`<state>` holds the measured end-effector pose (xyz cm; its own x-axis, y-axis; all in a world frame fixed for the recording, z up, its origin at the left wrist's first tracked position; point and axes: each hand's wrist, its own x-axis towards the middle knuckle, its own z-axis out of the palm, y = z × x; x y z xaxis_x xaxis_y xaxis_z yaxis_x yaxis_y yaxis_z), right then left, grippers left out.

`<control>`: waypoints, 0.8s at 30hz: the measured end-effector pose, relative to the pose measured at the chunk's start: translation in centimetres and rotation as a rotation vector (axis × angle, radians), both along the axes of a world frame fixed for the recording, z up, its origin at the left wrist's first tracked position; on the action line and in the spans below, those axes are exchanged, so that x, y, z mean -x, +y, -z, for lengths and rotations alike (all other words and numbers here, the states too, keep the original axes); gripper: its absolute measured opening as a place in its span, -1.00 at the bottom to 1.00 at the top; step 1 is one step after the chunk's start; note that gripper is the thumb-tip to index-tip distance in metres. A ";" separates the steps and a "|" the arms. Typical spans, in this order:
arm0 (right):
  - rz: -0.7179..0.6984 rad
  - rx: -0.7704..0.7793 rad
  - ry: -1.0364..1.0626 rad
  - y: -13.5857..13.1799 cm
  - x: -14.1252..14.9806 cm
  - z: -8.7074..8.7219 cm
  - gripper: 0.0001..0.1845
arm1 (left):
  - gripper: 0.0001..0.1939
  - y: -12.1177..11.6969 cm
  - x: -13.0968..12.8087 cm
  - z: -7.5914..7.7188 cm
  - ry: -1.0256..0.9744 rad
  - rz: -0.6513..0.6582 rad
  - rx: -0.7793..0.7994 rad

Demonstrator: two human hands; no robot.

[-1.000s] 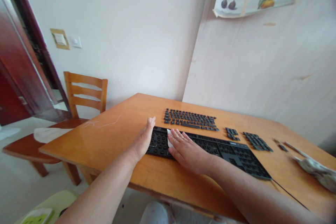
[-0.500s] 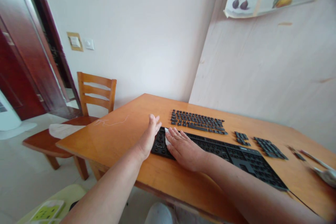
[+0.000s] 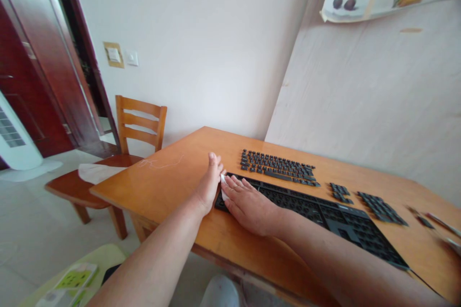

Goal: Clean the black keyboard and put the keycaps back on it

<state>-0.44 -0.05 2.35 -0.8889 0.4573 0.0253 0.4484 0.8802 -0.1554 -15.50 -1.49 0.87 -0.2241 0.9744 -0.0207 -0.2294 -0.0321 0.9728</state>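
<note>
The right hand lies flat, fingers together, over a white wipe on the left end of a black keyboard base, which stretches out to that hand's right with its key wells bare. The left hand stands unclenched, thumb up, just beside the right fingertips at the base's end; whether it touches the edge I cannot tell. Loose keycaps lie in rows beyond both hands. Pushing hard leftward could slide the base, and a raised well could snag and tear the wipe
</note>
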 end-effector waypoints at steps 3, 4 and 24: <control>-0.049 0.017 -0.005 -0.8 -0.5 -0.4 -0.39 | 0.01 0.1 -0.1 0.0 -0.009 0.000 -0.007; -0.052 0.020 -0.003 -1.0 -0.5 -0.5 -0.40 | 0.01 0.1 -0.1 0.0 -0.007 0.002 -0.006; 0.045 -0.173 0.020 -4.1 -4.8 1.0 -0.42 | -0.28 -0.2 0.0 1.5 0.667 0.000 -0.154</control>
<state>4.35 -4.13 1.38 -0.8662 0.4840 0.1244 0.4863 0.8737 -0.0129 -15.47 -1.70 -0.60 -0.1409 0.9552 0.2604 0.4171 -0.1813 0.8906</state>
